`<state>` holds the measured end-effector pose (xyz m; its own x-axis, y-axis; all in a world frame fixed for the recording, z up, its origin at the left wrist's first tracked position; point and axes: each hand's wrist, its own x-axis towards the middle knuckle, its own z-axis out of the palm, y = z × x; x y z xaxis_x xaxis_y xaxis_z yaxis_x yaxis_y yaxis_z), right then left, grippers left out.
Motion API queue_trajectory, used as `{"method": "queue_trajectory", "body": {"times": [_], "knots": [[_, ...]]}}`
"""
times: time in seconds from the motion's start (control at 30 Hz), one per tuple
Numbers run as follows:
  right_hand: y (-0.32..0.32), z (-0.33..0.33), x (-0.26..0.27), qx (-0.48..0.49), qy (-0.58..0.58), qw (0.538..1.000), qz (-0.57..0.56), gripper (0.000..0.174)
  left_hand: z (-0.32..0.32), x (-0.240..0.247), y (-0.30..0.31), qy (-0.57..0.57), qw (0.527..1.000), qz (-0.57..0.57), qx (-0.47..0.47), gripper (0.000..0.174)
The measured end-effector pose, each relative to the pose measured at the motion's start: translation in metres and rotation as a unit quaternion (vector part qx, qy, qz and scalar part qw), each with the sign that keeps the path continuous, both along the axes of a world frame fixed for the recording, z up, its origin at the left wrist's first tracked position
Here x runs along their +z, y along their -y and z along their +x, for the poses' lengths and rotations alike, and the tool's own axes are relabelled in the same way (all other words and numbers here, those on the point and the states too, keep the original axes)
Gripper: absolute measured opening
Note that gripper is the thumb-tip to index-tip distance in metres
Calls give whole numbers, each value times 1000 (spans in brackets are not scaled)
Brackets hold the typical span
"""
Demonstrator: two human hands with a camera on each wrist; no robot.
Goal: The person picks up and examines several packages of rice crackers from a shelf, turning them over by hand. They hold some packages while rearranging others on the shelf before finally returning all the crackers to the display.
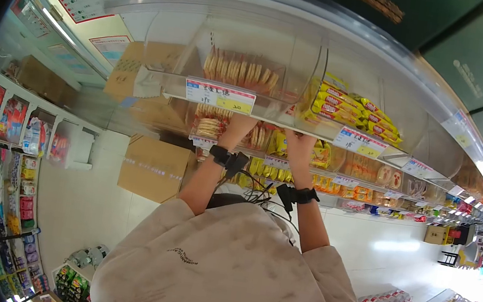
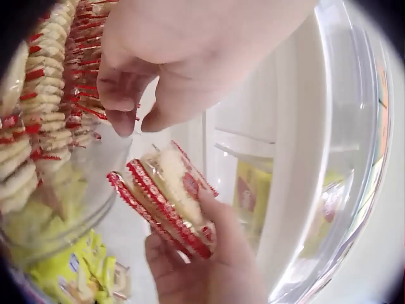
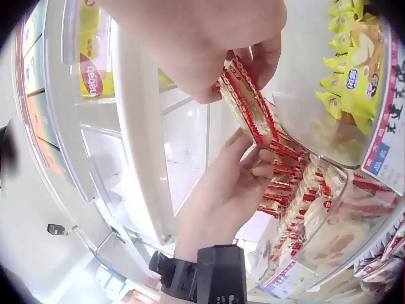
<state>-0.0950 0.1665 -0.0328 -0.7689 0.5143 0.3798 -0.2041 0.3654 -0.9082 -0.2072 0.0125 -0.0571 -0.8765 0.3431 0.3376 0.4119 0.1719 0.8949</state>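
Observation:
Two clear packets with red edges point(image 2: 168, 202) point(image 3: 247, 101) are pinched between the thumb and fingers of my right hand point(image 1: 299, 145) point(image 2: 212, 269) point(image 3: 221, 44). My left hand point(image 1: 240, 131) point(image 2: 171, 60) point(image 3: 221, 187) holds nothing that shows; its fingers are loosely bent, with a small gap between thumb and forefinger in the left wrist view. It is beside a row of similar packets point(image 2: 47, 95) point(image 3: 297, 209) standing in a clear bin. In the head view the shelf front partly hides both hands and the held packets.
Yellow snack packs point(image 1: 346, 107) point(image 2: 69, 266) point(image 3: 354, 69) fill a neighbouring bin. A price label point(image 1: 220, 96) hangs on the shelf edge above my left hand. Cardboard boxes point(image 1: 152, 169) stand left of the shelves. Curved clear panels point(image 2: 335, 126) front the shelf.

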Motion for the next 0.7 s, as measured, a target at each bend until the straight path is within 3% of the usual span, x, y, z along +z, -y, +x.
{"method": "queue_trajectory", "body": {"times": [0.03, 0.17, 0.23, 0.37, 0.47, 0.53, 0.6, 0.7], "knots": [[2, -4, 0, -25, 12, 998, 54, 35, -6, -5, -3, -9, 1000, -9, -8, 35], [-3, -23, -32, -91, 110, 954, 263, 33, -2, -17, 8, 162, 982, -40, -87, 37], [-6, -26, -44, -78, 148, 960, 226, 29, -12, -19, 18, 242, 957, -87, -136, 48], [-10, -29, -58, -32, 177, 971, 160, 34, -7, 4, 19, 263, 941, -162, -137, 55], [1, -28, -34, 2, 153, 977, 147, 35, -7, -17, 15, 223, 959, -129, -118, 43], [7, -29, -19, 9, 141, 979, 150, 35, -4, -42, 10, 112, 989, -36, -86, 34], [9, -40, -7, 6, 127, 979, 159, 35, -8, -48, 5, 145, 976, -104, -125, 33], [11, -70, 11, -11, 104, 978, 183, 35, -8, -42, 0, 106, 978, -120, -133, 31]]}}
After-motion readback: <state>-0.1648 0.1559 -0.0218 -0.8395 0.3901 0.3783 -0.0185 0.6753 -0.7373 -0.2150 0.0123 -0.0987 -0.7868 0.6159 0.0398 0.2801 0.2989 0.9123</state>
